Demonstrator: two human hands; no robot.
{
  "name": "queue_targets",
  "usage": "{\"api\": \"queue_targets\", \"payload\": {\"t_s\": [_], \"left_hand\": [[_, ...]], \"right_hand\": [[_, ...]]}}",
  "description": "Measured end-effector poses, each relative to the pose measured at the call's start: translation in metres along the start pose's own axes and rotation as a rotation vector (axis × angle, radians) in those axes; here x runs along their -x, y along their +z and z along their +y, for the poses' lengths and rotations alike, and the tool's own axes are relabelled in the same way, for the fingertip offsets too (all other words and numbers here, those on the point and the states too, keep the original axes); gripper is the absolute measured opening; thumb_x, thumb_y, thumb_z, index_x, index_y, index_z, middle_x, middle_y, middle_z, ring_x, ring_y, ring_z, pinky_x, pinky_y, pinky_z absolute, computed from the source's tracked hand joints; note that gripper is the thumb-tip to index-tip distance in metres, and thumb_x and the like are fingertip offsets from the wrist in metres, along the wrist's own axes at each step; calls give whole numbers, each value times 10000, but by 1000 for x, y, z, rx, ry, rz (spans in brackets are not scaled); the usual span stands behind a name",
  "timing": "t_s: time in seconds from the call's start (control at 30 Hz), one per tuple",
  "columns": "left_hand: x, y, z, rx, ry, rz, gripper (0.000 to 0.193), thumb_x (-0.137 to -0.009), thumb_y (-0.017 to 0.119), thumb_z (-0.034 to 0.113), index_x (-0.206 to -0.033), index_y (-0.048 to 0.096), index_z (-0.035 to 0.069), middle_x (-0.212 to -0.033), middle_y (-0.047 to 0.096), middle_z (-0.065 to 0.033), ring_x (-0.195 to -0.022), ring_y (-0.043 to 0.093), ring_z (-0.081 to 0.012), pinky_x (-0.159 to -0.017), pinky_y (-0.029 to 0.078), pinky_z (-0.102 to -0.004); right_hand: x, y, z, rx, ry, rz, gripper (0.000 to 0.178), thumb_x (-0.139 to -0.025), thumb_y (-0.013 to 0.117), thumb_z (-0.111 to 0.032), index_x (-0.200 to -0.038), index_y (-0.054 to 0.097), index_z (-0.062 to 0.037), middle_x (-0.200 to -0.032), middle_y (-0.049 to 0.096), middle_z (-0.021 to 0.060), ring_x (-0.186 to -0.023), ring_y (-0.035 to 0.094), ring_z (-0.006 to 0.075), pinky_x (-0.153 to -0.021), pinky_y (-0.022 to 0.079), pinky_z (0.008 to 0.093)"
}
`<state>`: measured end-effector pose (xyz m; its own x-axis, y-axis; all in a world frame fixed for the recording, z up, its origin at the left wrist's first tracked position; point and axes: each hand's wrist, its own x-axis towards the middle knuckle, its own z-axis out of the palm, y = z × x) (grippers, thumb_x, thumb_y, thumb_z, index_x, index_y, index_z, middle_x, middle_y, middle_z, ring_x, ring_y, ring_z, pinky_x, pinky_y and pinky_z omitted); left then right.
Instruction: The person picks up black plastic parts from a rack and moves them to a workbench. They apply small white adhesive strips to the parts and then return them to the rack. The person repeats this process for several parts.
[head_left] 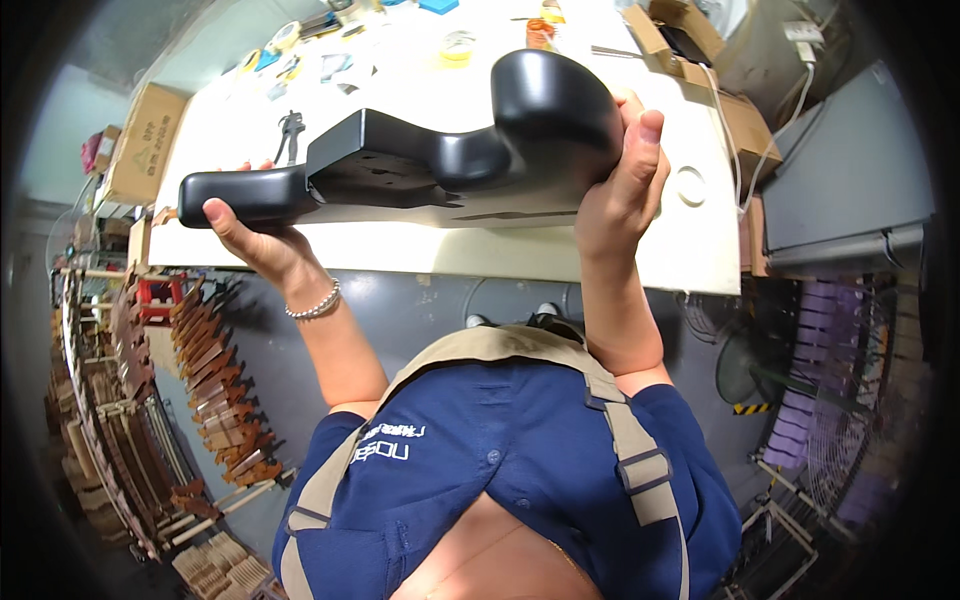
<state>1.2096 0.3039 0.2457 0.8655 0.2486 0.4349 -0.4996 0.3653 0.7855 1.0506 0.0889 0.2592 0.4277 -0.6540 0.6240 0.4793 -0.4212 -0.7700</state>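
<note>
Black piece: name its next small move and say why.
Probably ease the black piece slowly down toward the table, without drifting forward. It looks raised, with the left hand holding one end and the right hand the other, and a black tool lies on the table just beyond it, where it might get knocked.

Brightly lit white table (690, 245), grey floor (425, 305), brown wooden pieces (212, 362) racked at left
</note>
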Motion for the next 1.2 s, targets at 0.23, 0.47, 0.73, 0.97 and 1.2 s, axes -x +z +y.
{"api": "queue_targets", "payload": {"t_s": [0.23,0.47,0.73,0.97,1.2], "left_hand": [[9,5,30,-471,427,169,579,-908,494,178,-1361,218,-53,-1383,304,-188,-1210,375,-238,-1049,264,-357],[21,40,44,-162,337,-127,558,-915,473,303,-1330,276,-15,-1156,505,-211,-1024,551,-291,-841,478,-372],[-12,-13,40,44,-55,-6,405,-912,486,352,-1153,414,35,-992,577,-187,-920,601,-317,-802,503,-403],[-16,-31,36,95,-82,47,472,-962,270,442,-1118,451,35,-991,581,-208,-895,599,-364,-826,484,-451],[-18,-40,38,42,-103,50,580,-939,169,499,-1066,509,45,-1017,581,-219,-985,555,-377,-916,429,-499]], "right_hand": [[13,28,21,509,-274,-166,551,-913,347,-532,-908,575,-30,-702,591,111,-574,544,263,-537,401,353],[21,34,29,948,-360,-416,267,-888,491,-324,-759,598,-116,-726,590,28,-628,541,209,-591,409,318],[27,0,68,345,110,-233,313,-917,395,-191,-815,629,-10,-737,606,85,-694,552,225,-680,430,293],[71,-24,150,-490,485,-35,378,-946,311,-232,-917,591,21,-860,612,78,-825,558,166,-790,418,268],[180,-4,268,-691,625,89,357,-954,379,-224,-1218,475,-2,-1206,525,85,-1118,478,205,-965,370,343]]}}
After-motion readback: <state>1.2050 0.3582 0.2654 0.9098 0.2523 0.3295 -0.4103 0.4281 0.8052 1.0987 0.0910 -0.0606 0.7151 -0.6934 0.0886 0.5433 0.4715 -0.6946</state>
